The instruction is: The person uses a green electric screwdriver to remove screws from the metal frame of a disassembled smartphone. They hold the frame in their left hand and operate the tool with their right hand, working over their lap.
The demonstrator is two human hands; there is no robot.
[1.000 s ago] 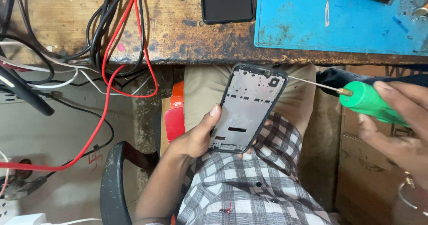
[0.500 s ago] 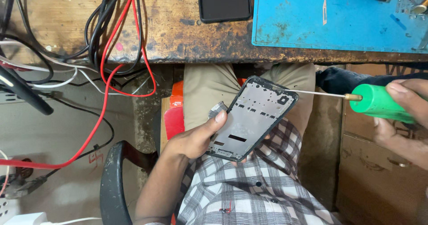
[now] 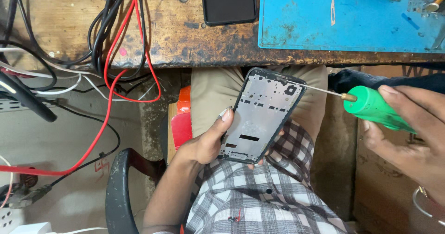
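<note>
My left hand holds a bare phone frame, grey metal inside a black rim, tilted over my lap with its inner side facing up. My right hand grips the green handle of a screwdriver. Its thin metal shaft runs left and its tip touches the frame's upper right edge. Below the frame are my checked shirt and beige trousers.
A worn wooden workbench spans the top, with a blue mat at right and a black phone lying on the wood. Black, red and white cables hang off its left edge. A black chair arm curves at lower left.
The phone frame has shifted a little and stands more upright in my left hand. The screwdriver has moved slightly down and left, its tip staying at the frame's upper right edge.
</note>
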